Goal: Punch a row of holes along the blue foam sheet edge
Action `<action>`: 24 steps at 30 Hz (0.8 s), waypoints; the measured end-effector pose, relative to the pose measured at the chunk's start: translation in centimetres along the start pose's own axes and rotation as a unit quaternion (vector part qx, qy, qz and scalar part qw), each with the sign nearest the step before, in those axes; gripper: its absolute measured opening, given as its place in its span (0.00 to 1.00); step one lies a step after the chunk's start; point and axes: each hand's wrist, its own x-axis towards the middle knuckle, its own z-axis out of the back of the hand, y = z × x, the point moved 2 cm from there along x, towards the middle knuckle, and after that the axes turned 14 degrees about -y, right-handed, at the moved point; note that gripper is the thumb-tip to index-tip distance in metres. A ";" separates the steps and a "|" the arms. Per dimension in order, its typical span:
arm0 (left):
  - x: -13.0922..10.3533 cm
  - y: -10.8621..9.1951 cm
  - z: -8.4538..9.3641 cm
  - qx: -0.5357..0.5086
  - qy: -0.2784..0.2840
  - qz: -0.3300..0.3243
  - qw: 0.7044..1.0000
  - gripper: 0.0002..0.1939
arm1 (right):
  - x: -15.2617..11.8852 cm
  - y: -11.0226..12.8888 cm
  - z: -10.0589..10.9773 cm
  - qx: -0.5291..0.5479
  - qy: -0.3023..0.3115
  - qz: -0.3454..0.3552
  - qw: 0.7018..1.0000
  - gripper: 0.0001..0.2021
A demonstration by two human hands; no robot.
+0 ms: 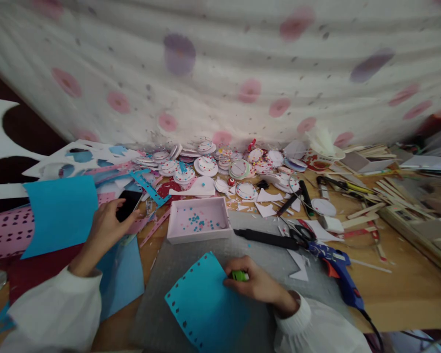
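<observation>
Left hand (108,223) loosely curled on black phone (128,205). Right hand (255,283) fisted around small green tool (239,276), resting at edge of blue punched sheet (206,306).

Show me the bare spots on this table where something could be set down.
The wood right of the blue glue gun is mostly bare. So is the grey mat between the pink tray and the right hand. Crowded: the paper discs along the back, the wooden sticks on the right, and the sheets around the left hand.
</observation>
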 end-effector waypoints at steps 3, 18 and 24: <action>1.9 2.1 -2.1 0.122 0.020 0.000 0.992 0.40 | 0.0 0.0 0.0 0.001 0.005 -0.002 1.000 0.10; 3.3 2.5 -3.6 0.155 0.026 0.031 0.987 0.43 | 0.2 0.4 0.1 -0.011 0.000 -0.014 1.000 0.09; 3.4 3.8 -2.4 0.041 0.002 0.011 0.999 0.39 | 0.2 0.3 0.1 -0.015 0.010 -0.003 1.000 0.11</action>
